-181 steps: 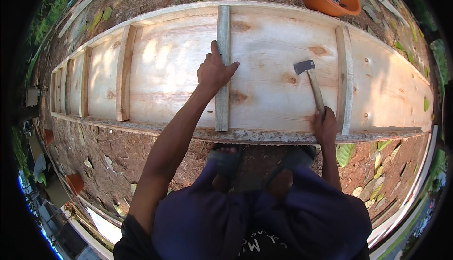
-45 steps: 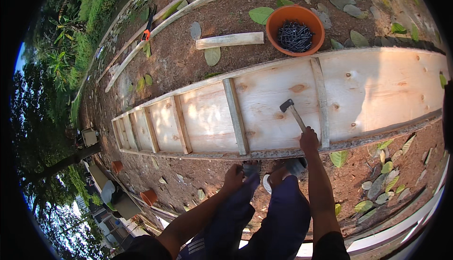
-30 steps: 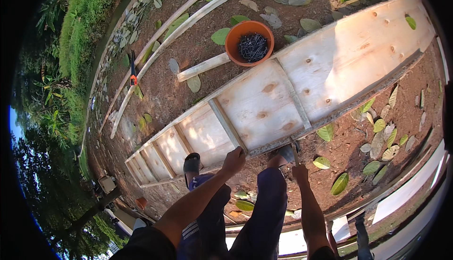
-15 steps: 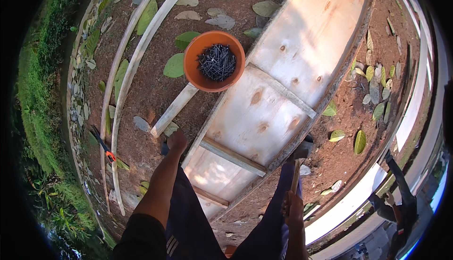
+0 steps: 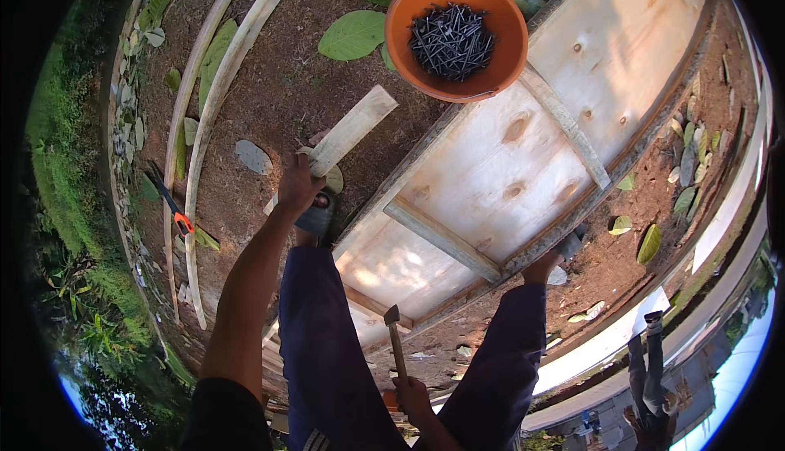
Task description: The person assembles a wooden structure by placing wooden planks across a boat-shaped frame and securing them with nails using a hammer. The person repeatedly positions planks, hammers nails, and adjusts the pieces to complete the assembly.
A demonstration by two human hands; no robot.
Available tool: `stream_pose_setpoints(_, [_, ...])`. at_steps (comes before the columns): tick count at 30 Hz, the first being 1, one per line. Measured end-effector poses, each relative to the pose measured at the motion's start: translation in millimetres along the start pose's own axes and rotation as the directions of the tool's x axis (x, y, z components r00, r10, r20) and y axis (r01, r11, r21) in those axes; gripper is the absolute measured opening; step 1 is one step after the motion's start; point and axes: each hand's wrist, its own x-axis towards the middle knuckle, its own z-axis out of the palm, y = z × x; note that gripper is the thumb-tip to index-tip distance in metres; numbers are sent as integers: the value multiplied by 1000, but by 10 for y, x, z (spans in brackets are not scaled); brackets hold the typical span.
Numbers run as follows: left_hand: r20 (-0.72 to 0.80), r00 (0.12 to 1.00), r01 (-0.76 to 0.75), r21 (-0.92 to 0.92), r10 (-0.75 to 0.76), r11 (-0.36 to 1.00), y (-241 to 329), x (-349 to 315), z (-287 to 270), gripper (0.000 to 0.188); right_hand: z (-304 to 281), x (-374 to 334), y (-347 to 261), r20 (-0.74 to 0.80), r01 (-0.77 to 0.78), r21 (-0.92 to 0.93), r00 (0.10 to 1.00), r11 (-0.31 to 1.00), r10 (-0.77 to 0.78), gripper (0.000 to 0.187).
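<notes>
My left hand [image 5: 300, 187] is closed round a short wooden board [image 5: 356, 130], which slants up and right from it above the soil. Low in the picture, between my legs, my right hand [image 5: 413, 398] grips the wooden handle of a hammer [image 5: 397, 348], its head pointing up. An orange bucket [image 5: 396, 35] stands at the upper middle, against the edge of the large wooden panel. Loose nails [image 5: 451, 42] fill its bottom. The pale plywood panel [image 5: 491, 173] lies across the ground, with wooden crosspieces [image 5: 441, 238] and long edge strips on it.
Two long wooden strips [image 5: 214, 116] lie on the left. A handsaw with an orange handle [image 5: 181, 222] rests across them. Dry and green leaves [image 5: 353, 35] dot the brown soil. Another person [image 5: 648, 385] stands at the lower right, and grass borders the far left.
My left hand has taken hold of the short board and lifted it. My right hand has swung the hammer inward between my legs. The view has shifted, so the bucket appears further right.
</notes>
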Motion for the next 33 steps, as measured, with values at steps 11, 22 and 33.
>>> stream_pose_setpoints(11, [3, 976, -218, 112, 219, 970, 1960, 526, -1304, 70, -789, 47, -405, -122, 170, 337, 983, 926, -136, 16])
stream_pose_setpoints(22, [-366, 866, -349, 43, 340, 936, 2660, 1300, -1176, 43, -768, -95, -655, -42, 215, 181, 977, 960, -211, 17])
stream_pose_setpoints(33, [24, 911, 303, -714, -411, 631, 571, -611, 581, 12, -447, 434, -1147, -218, 399, -238, 867, 886, -449, 23])
